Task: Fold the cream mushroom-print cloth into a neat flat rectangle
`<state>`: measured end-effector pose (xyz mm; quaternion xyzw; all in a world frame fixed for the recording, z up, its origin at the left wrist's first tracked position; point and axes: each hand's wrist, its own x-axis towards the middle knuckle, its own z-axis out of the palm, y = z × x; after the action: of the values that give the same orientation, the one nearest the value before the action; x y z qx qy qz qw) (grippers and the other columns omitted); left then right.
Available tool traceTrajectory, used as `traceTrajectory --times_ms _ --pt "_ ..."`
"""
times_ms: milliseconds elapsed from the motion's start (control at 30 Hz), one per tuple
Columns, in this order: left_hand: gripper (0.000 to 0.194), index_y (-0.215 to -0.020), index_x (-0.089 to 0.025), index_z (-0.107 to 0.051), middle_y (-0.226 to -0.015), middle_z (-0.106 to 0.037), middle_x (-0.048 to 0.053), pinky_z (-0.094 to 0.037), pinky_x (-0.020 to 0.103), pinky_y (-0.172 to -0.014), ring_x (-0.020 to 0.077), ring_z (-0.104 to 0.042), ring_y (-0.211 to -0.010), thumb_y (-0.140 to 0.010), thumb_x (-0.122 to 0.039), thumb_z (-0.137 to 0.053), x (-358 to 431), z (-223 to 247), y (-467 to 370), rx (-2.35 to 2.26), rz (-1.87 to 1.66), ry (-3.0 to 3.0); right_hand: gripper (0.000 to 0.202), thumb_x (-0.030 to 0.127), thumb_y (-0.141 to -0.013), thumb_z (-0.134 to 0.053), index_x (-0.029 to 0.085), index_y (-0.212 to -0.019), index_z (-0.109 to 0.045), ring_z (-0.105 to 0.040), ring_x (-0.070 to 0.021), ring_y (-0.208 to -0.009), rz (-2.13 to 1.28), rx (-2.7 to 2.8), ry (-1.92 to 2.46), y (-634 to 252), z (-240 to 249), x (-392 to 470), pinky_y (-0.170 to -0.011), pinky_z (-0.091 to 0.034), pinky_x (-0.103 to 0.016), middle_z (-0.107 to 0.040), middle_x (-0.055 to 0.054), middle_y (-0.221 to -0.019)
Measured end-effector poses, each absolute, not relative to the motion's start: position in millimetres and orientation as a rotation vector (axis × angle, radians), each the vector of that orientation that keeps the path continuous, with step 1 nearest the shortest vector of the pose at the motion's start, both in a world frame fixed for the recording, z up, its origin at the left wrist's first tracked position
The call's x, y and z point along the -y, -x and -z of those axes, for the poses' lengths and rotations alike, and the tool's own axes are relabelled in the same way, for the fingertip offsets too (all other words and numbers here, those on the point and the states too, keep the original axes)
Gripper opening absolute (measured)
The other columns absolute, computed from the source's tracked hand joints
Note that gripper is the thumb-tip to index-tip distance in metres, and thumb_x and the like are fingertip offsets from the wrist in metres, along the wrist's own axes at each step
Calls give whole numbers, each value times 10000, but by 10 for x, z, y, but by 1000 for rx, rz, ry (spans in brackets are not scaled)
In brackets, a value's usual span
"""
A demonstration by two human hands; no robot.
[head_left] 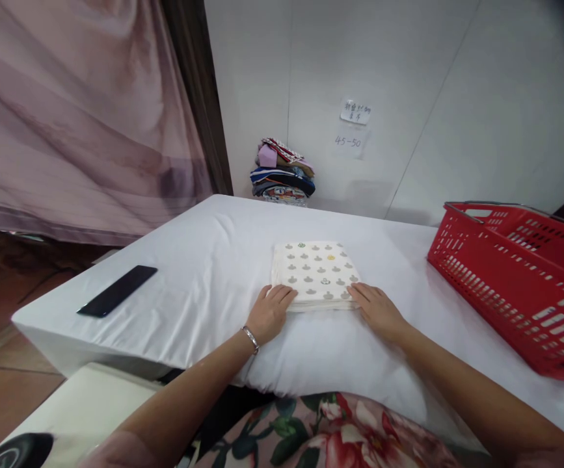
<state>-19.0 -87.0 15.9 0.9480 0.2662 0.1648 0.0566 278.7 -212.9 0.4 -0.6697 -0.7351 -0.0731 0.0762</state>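
Centrally in the head view, the folded patterned cloth [318, 270] lies flat on the white-covered table [198, 260]; my left hand [268, 315] and right hand [376, 311] rest with fingers extended, unclenched, at its near corners, presumably to hold the layers even. The red basket [501, 286] and black slab [118, 290] stand well aside, presumably giving my arms room.
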Motion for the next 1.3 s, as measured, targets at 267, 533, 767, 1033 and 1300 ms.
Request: traceTrajectory --times_ms 267,533,767,1033,1300 --pt "572 -1251 -194 -509 -1162 -584 93 -306 451 -1012 235 -490 -1107 -727 10 -401 859 -73 129 -813 -661 -3019 588 40 -772 -367 164 -1345 -418 -442 -232 -1217 441 2181 1817 -2830 143 2124 -992 -402 -414 -494 -116 -1319" --pt "527 -1239 -193 -506 -1160 -589 79 -291 465 -1033 224 -485 -1118 -748 -23 -416 833 -121 147 -789 -655 -3036 529 48 -818 -364 174 -1326 -443 -443 -248 -1214 507 2223 1779 -2809 109 2099 -978 -406 -439 -491 -122 -1327" --pt "475 -1187 -190 -530 -1113 -606 85 -288 470 -1034 228 -503 -1098 -752 -30 -427 846 -146 79 -875 -662 -3054 636 -21 -737 -345 171 -1338 -428 -472 -256 -1175 474 2158 1745 -2805 162 1970 -956 -428 -458 -531 -131 -1251" --pt "502 -1157 -168 -536 -1059 -644 83 -262 464 -1051 215 -565 -1007 -682 -27 -453 735 -231 129 -826 -784 -3018 576 85 -837 -388 242 -1388 -333 -508 -235 -1127 421 2061 1562 -2848 -153 2007 -947 -455 -440 -532 -103 -1233" --pt "505 -1215 -188 -478 -1145 -612 80 -324 465 -1017 216 -579 -1003 -714 -129 -500 618 -798 376 -774 -968 -2702 563 210 -834 -506 262 -1375 -360 -536 -212 -1112 92 1784 1443 -2804 -753 1984 -971 -442 -398 -550 -70 -1235"
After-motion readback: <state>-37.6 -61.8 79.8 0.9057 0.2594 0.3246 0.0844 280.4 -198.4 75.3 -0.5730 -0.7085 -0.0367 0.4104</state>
